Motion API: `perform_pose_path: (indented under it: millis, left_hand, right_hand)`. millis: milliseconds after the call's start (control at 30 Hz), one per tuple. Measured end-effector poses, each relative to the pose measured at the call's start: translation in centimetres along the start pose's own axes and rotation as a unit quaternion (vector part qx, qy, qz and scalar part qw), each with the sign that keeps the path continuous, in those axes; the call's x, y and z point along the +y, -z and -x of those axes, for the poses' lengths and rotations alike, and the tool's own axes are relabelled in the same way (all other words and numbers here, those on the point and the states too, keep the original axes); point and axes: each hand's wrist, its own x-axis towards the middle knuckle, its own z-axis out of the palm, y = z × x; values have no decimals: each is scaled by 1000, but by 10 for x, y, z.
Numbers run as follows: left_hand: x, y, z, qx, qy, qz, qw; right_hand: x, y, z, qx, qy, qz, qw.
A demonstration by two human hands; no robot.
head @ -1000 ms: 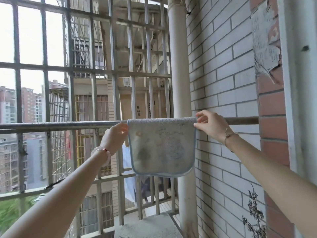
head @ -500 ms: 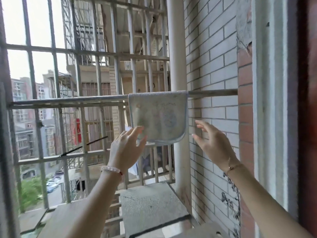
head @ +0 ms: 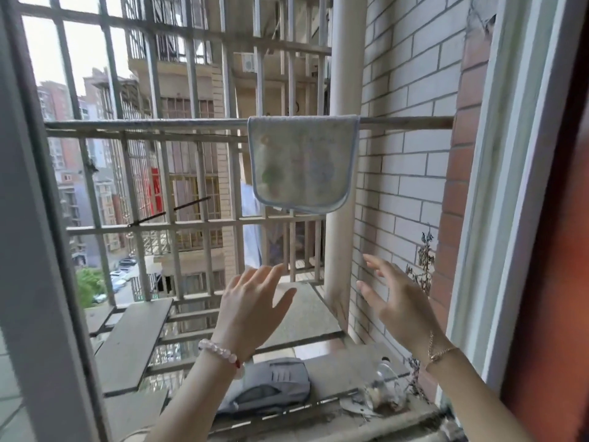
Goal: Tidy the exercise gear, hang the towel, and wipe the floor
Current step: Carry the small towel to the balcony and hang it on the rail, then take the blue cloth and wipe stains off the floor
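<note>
Towel (head: 302,164) over rail (head: 143,125), print faint, left hand (head: 251,311) and right hand (head: 398,304) below, empty, fingers spread

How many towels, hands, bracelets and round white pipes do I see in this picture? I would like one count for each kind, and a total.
Towel: 1
Hands: 2, left hand, right hand
Bracelets: 2, bead bracelet, chain bracelet
White pipe: 1
Total: 6
</note>
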Motion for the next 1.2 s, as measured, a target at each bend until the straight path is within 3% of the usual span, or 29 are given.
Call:
perform_pose_path:
  millis: [433,600,733,967,1200]
  left_hand:
    - [36,11,62,-88,8,8,996]
    - [72,1,69,-107,-14,57,993]
    - [112,-21,67,-115,-68,132,982]
    - [197,-34,69,-109,-202,291,929]
    - [266,-19,114,-141,-347,405,834]
  right_hand:
    - [8,9,67,-64,-31,-1,997]
    - [26,34,108,-53,-74,23,996]
    - [39,69,146,-21,-152,111,982]
    - [11,134,234,51,-297,263,917]
    - [-77,168,334,116,-446,372,806]
